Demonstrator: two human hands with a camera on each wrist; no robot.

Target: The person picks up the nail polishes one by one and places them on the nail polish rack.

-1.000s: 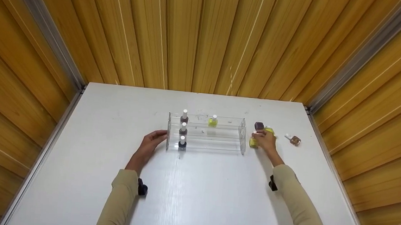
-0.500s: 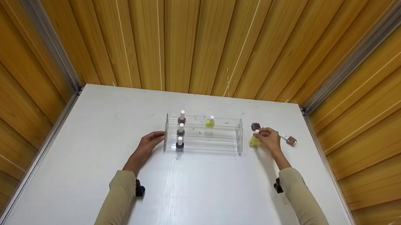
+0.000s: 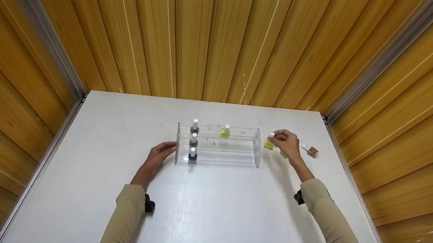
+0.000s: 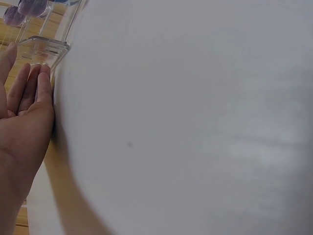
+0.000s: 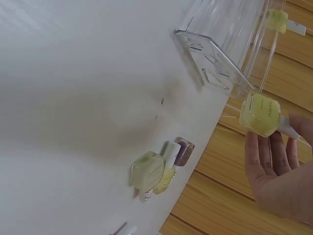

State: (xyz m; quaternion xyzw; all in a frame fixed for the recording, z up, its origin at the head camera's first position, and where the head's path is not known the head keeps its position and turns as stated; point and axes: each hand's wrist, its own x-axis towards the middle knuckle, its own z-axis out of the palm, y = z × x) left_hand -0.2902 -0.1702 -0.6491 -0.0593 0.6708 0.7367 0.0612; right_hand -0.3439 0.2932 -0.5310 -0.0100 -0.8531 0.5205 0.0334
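Note:
In the head view my right hand (image 3: pixel 288 145) pinches a yellow nail polish bottle (image 3: pixel 268 143) by its white cap, just off the right end of a clear tiered rack (image 3: pixel 217 161). The right wrist view shows this bottle raised above the table, thumb and fingers at the cap. My left hand (image 3: pixel 158 153) rests its extended fingers against the rack's left end panel. Three dark nail polish bottles (image 3: pixel 192 156) stand in a column on the rack's left side, one per tier. Another yellow bottle (image 3: pixel 225 132) stands on the top tier near the middle.
A brown glittery bottle (image 3: pixel 312 152) lies at the table's right. Beneath the right hand lie a pale bottle (image 5: pixel 148 171), a yellow bottle (image 5: pixel 165 180) and a purple-brown bottle (image 5: pixel 184 152), mostly hidden in the head view. Wood-look panels (image 3: pixel 191 39) surround the white table (image 3: pixel 210 212).
My right hand has taken a yellow bottle by its cap and lifted it from the group, up and left toward the rack. My left hand stays at the rack's end.

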